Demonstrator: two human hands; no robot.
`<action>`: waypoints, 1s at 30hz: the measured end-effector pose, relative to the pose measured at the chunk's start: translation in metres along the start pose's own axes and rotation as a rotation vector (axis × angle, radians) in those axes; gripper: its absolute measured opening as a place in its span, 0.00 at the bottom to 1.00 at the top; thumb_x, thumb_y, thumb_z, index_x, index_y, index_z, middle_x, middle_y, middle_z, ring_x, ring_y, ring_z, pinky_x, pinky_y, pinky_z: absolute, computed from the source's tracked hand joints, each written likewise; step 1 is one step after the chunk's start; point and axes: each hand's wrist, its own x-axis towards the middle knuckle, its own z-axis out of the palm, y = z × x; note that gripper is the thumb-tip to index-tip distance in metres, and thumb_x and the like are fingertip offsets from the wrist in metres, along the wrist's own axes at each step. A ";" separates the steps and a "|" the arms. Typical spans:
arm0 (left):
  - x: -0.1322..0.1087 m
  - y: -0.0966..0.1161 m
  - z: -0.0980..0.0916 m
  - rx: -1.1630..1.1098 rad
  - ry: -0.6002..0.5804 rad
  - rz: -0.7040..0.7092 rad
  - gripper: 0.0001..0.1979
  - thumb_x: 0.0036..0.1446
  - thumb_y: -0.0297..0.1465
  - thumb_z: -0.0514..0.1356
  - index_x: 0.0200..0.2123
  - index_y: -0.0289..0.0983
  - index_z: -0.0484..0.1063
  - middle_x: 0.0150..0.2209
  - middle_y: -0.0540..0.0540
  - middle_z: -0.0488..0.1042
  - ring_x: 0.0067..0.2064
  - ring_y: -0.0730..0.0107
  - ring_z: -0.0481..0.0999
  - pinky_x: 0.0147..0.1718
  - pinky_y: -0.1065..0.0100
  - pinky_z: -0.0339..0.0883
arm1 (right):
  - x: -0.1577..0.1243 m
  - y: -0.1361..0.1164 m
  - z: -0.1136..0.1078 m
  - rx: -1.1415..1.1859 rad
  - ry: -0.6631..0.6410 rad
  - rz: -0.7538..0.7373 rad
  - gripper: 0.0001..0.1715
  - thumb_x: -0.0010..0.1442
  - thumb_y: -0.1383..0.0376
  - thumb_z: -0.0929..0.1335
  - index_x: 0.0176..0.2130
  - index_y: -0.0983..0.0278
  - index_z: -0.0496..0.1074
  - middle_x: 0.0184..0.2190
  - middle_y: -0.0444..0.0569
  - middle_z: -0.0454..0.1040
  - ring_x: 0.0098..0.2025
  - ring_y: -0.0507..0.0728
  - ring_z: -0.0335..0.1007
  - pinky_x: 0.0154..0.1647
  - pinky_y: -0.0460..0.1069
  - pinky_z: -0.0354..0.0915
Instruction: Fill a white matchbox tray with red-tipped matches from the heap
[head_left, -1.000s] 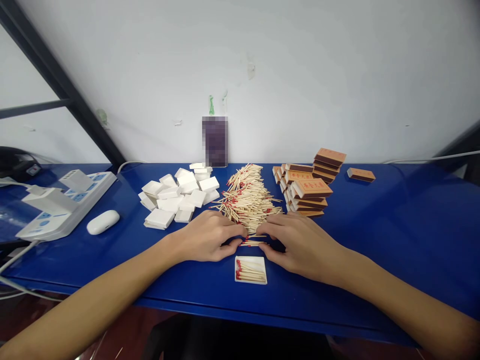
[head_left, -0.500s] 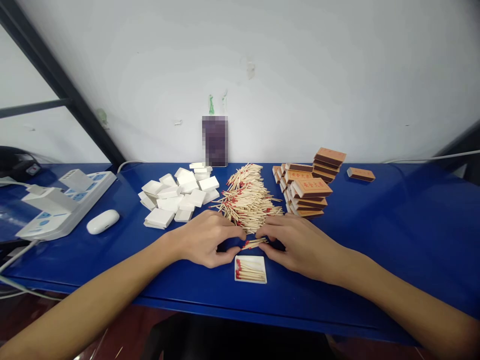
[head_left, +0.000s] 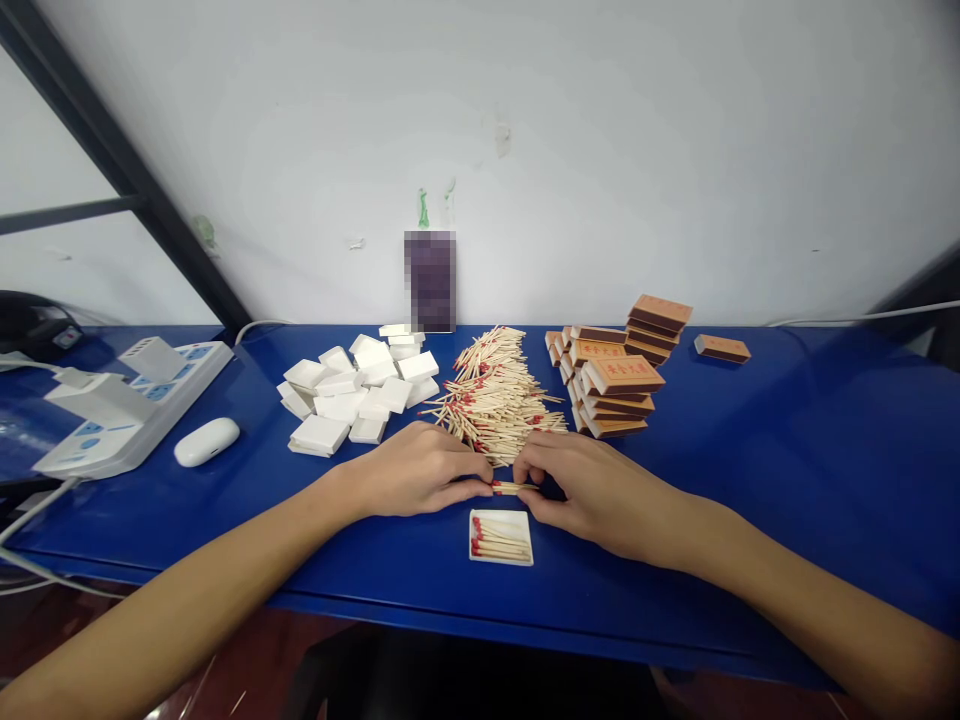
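Left hand and right hand pinch matches just beyond the tray
Likely light, stiff, snappable; best held gently at the ends.

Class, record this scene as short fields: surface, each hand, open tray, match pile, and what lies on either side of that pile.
Surface: blue table
Left hand: at the red-headed end of a small match bundle
Right hand: at the bundle's other end
Open tray: white, part-filled with matches, heads left
Match pile: loose, beyond the hands
Left of pile: heaped white box parts
Right of pile: stacked orange-brown matchboxes; lone matchbox farther right
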 end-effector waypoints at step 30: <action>-0.002 0.014 -0.004 -0.010 0.008 0.062 0.21 0.48 0.50 0.63 0.34 0.37 0.73 0.22 0.50 0.68 0.25 0.67 0.68 0.29 0.65 0.60 | 0.000 -0.001 0.004 -0.030 0.068 -0.001 0.07 0.53 0.75 0.66 0.29 0.64 0.70 0.28 0.45 0.70 0.30 0.53 0.65 0.32 0.47 0.58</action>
